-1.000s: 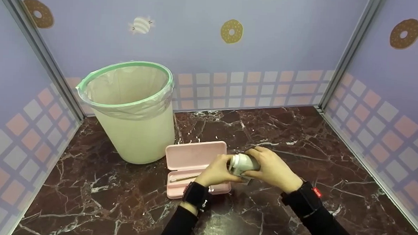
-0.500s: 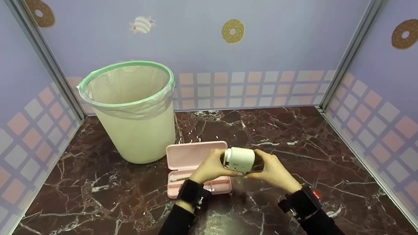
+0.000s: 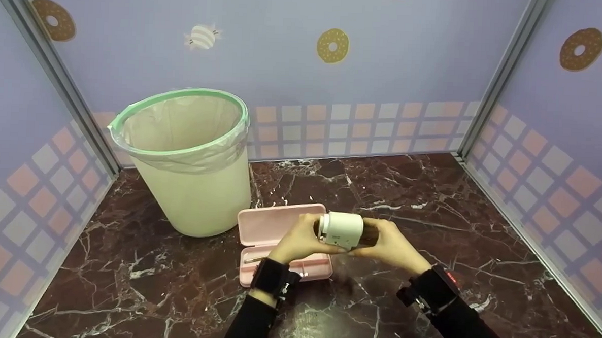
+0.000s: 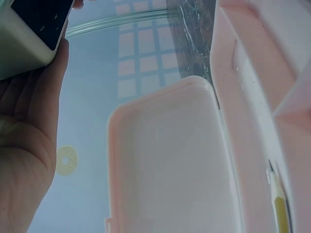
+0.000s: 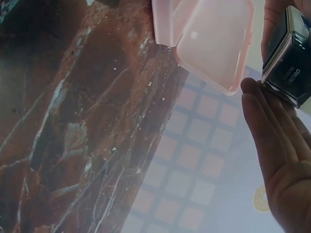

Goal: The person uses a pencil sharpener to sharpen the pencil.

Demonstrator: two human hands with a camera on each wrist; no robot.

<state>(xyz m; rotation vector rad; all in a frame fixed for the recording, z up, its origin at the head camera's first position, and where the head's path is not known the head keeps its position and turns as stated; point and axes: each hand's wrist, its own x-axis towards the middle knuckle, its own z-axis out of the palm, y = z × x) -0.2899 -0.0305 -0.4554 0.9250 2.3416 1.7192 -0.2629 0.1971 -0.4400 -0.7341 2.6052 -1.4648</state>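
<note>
In the head view, both hands hold a boxy white pencil sharpener (image 3: 343, 231) above the table's middle. My left hand (image 3: 298, 240) grips its left end, where a white ring shows. My right hand (image 3: 394, 246) holds the right end between thumb and fingers. Seen from the right wrist, the sharpener (image 5: 291, 68) has a dark, glossy lower part with pale lettering. Behind and left of the hands lies a pink pencil case (image 3: 278, 224) with its lid raised. A sharpened yellow pencil (image 4: 279, 208) lies in its long compartment; my left arm partly covers the case in the head view.
A tall pale bin (image 3: 203, 200) with a green rim and a clear liner stands behind the case, at the left. Dark red marble tabletop (image 3: 407, 189) runs back to the patterned lilac walls (image 3: 265, 45) that enclose three sides.
The sharpener has turned so its smooth white side faces the head camera, where it was tilted before. Both hands have shifted slightly left with it. The case and bin stay put.
</note>
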